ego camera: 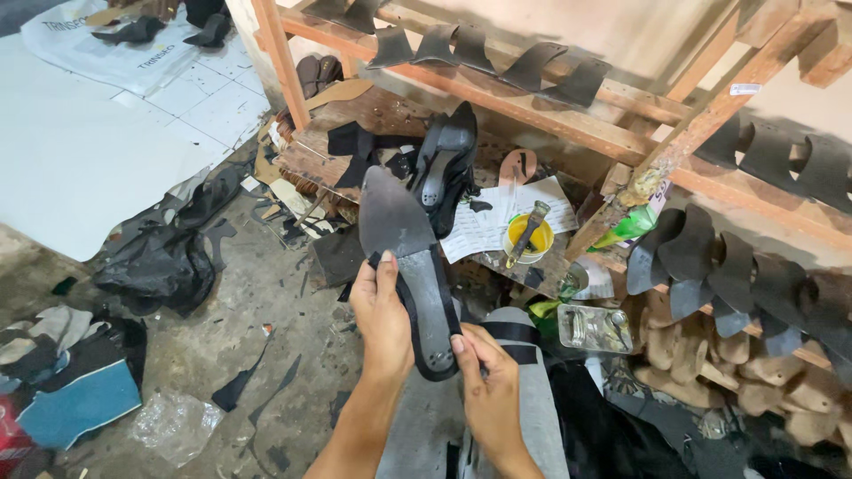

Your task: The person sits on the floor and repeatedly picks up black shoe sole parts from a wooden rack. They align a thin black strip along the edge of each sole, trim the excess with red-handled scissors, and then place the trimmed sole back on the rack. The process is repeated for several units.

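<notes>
Cluttered workshop floor (266, 302): both hands (382, 310) (488, 381) grasp a pointed sole (404, 257), heel hidden.

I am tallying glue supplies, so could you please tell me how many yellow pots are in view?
1. The yellow pot stands on the cluttered wooden bench beside white papers, a brush inside it. Others may be hidden under clutter.

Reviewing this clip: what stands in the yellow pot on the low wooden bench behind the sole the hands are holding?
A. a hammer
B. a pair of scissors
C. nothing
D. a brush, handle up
D: a brush leans in the yellow pot, its handle sticking up past the rim, beyond the sole.
</notes>
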The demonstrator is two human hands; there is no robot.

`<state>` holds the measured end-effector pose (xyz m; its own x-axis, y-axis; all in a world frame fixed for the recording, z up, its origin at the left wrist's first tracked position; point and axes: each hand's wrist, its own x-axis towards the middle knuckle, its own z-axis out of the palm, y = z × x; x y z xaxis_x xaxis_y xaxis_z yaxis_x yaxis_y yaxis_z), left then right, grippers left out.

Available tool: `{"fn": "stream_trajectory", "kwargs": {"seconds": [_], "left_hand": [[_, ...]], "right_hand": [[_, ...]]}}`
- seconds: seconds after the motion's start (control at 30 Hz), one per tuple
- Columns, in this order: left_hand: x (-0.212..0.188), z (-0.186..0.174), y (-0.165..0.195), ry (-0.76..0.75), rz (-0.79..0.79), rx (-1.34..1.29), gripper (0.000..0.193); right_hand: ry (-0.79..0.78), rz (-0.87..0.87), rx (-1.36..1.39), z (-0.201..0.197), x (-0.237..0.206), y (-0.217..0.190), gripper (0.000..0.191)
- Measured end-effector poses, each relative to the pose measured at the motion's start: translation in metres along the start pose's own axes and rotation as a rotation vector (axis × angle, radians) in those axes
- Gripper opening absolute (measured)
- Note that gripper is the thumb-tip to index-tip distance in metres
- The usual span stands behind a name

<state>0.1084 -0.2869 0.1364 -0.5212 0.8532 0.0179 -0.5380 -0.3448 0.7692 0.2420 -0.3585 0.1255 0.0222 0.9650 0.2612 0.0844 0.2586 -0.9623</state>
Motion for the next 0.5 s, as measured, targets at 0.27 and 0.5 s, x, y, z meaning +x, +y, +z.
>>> {"fn": "stream_trajectory", "kwargs": {"seconds": [0.27,0.5], "left_hand": [[-0.016,-0.035,0.005,-0.208,-0.065,-0.330,0.013],[-0.021,-0.078,0.081,-0.754,-0.886,-0.234,0.057]], "right_hand": [[0.059,0.304,0.309,-0.015,0.022,0.058,0.034],[-0.730,0.006,0.001,-0.104,0.116,-0.013,0.034]]}}
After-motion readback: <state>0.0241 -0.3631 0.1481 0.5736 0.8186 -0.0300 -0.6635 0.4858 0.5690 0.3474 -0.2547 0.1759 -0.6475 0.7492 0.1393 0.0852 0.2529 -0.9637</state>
